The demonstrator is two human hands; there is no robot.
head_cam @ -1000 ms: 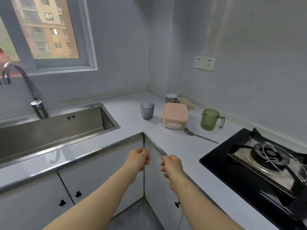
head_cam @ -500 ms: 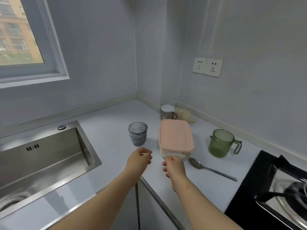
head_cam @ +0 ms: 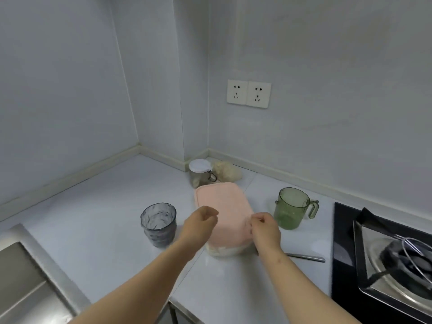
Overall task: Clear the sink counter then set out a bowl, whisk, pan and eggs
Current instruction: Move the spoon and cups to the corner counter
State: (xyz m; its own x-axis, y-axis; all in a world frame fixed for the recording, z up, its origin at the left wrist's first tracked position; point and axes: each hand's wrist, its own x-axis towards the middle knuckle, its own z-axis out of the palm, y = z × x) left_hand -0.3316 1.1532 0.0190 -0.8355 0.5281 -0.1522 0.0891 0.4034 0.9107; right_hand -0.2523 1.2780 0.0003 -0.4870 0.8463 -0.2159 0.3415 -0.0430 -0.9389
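The fingers [head_cam: 211, 212] of the left hand [head_cam: 198, 224] are loosely curled and hold nothing, over the left edge of the pink-lidded box [head_cam: 224, 206]. The right hand [head_cam: 265, 229] has its fingers curled at the box's right edge; whether they touch the lid cannot be told. The box stands on the table [head_cam: 105, 206]. Left of the box is a grey tumbler [head_cam: 159, 224], right of it a green mug [head_cam: 289, 209], behind it a white-capped jar [head_cam: 198, 171]. A spoon [head_cam: 304, 256] lies at the box's front right. Further right of the box, a whisk [head_cam: 413, 249] lies on the stove [head_cam: 346, 253].
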